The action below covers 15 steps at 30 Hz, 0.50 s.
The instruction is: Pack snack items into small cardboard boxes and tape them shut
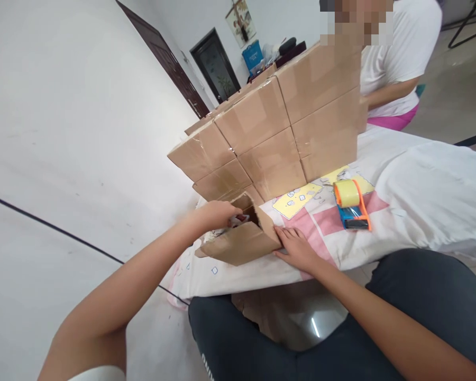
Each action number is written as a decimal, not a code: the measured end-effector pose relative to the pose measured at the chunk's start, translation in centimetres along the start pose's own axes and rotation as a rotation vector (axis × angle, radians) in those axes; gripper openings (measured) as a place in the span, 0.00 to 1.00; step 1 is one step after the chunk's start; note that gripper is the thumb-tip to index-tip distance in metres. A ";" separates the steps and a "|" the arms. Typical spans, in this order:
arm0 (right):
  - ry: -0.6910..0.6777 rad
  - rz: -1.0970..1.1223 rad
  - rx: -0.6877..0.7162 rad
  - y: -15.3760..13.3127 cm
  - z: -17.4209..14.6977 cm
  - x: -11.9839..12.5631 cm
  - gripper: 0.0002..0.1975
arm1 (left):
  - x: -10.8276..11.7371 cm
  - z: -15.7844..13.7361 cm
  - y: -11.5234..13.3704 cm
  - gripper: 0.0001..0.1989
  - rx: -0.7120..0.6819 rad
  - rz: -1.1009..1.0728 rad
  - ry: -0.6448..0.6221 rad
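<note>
Right hand (295, 248) lay unclenched, fingers against the open carton (238, 244) by the table edge; left hand (222, 216) at its mouth, couldn't tell if gripping. Closing, taping looked undone; tape dispenser (353, 212) lay untouched. Stacked cartons (267, 159) behind appeared taped shut.

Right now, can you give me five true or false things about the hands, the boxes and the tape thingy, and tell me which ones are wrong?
1. The right hand touches the open box. True.
2. The left hand lies in the person's lap. False: its fingers are at the box's opening.
3. The tape dispenser has orange and blue parts. True.
4. The stacked boxes are green. False: they are brown.
5. A person in a white top is near the stack. True.
</note>
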State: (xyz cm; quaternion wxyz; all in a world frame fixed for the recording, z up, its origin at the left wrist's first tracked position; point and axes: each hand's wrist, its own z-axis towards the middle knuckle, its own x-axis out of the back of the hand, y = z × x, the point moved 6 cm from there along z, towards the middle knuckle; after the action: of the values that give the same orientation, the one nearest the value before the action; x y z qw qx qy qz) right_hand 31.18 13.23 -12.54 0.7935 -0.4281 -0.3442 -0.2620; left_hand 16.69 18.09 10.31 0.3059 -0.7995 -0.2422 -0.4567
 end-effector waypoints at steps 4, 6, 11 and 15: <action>0.003 0.006 0.009 -0.3 0.0 0.0 0.39 | -1.8 4.6 2.6 0.22 -0.120 -0.013 -0.068; 0.004 0.008 -0.009 -0.3 0.1 0.1 0.41 | -1.6 5.8 3.7 0.21 -0.180 -0.030 -0.091; -0.013 0.044 -0.047 -0.2 0.2 0.7 0.44 | 2.5 2.6 2.8 0.13 -0.224 -0.246 0.263; -0.017 0.146 -0.105 -0.1 -0.1 1.4 0.43 | 1.6 -5.0 -3.2 0.11 0.080 -0.414 0.598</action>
State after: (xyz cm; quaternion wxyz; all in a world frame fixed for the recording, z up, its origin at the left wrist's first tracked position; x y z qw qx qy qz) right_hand 32.05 12.97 -11.44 0.7840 -0.4952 -0.3044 -0.2177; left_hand 12.41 16.96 14.49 0.2954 -0.5523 -0.3165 -0.7125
